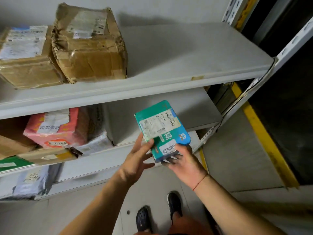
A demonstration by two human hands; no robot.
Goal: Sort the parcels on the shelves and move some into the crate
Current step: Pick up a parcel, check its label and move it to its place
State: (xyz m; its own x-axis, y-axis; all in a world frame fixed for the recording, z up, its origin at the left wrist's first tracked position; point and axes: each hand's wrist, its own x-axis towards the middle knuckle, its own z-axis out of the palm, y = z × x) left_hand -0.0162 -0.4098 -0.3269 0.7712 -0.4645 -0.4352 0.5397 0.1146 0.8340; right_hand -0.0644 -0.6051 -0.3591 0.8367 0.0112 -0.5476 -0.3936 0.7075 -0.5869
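A sticker reading "D164" is being shown on the front of the pink parcel (55, 131) on the middle shelf. A large white Chinese character, seen upside down, is being displayed on the teal box (162, 129); its shipping label's barcode and small print cannot be read.

Glossy teal carton (162, 131); crumpled, taped cardboard box (89, 46); matt shelf (177, 53).

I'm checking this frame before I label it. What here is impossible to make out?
Head view:
- Crate: nowhere in frame.
- Teal parcel label text: too small and blurred.
- Its lower end: covered by the right hand and left hand.
- Grey bag on the bottom shelf: blurred, cut off by the left edge.
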